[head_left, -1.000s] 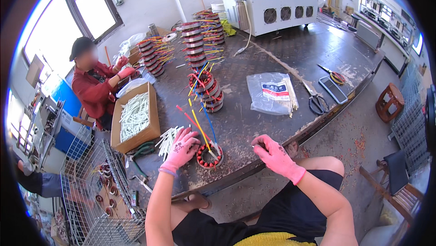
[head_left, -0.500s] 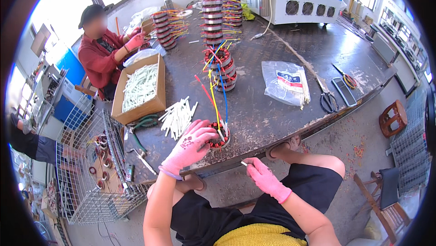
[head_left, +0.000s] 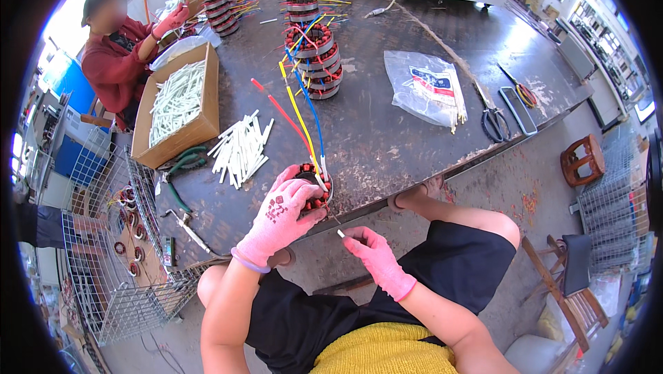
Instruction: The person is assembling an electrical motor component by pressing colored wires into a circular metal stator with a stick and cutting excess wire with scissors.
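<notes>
At the table's near edge, my left hand (head_left: 276, 218), in a pink glove, closes round the side of a small wire-wound stator ring (head_left: 322, 201). Red (head_left: 282, 113), yellow (head_left: 298, 110) and blue (head_left: 314, 108) leads rise from it, with white sleeves at the base of some. My right hand (head_left: 380, 263), also gloved in pink, pinches a short white sleeve (head_left: 340, 234) just off the table edge. A thin wire end (head_left: 335, 218) sticks out from the stator toward that sleeve; whether they touch is unclear. Left of the stator lies a loose pile of white sleeves (head_left: 242, 149).
A cardboard box (head_left: 210, 98) of white sleeves, green-handled pliers (head_left: 181, 194) and stacked stators (head_left: 323, 73) stand around. Rightward lie a plastic bag (head_left: 407, 91), scissors (head_left: 494, 122) and a phone (head_left: 518, 111). A co-worker (head_left: 114, 63) sits at the far left.
My right hand has come left and closer to the stator with the white sleeve. A thin wire end now shows at the stator's near side. The whole view has shifted somewhat.
</notes>
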{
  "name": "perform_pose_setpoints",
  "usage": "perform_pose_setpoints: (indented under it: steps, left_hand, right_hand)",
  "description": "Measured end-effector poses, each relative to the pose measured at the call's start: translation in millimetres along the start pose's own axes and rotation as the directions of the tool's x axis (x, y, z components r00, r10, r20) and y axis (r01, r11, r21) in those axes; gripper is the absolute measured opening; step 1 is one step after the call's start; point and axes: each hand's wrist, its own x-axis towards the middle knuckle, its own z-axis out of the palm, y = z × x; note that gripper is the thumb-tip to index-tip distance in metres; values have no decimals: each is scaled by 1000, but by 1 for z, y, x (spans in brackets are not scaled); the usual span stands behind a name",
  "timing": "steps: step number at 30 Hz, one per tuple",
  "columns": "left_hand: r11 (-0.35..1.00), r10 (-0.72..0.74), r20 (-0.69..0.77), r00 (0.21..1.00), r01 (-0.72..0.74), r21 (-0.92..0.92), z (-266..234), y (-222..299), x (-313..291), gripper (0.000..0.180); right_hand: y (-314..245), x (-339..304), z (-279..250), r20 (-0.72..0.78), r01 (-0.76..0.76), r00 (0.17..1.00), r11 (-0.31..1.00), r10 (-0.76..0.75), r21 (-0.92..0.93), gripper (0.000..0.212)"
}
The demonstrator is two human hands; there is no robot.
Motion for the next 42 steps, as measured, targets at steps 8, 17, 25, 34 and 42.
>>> perform_pose_setpoints:
  steps: [8,17,25,34,42]
  left_hand:
    - [1000,-26,46,999,27,-11,-4,-4,-1,30]
    - [999,-35,50,998,35,-2,-3,-7,-1,30]
    - [999,-43,0,999,43,-18,-2,-6,-2,30]
    - [999,-31,71,997,33,-37,-2,-11,-3,36]
    - [1000,25,-74,997,-26,-10,17,-13,-8,42]
  right_hand:
    - [-4,4,6,-11,73,997,996,-73,-46,20]
    - [-3,6,5,13,68,998,997,-68,-37,24]
    - [4,4,7,-3,107,994,994,-107,0,26]
    - [-10,16,30,-51,174,985,966,-167,190,18]
    - [-33,34,45,-81,234,968,970,-238,-62,18]
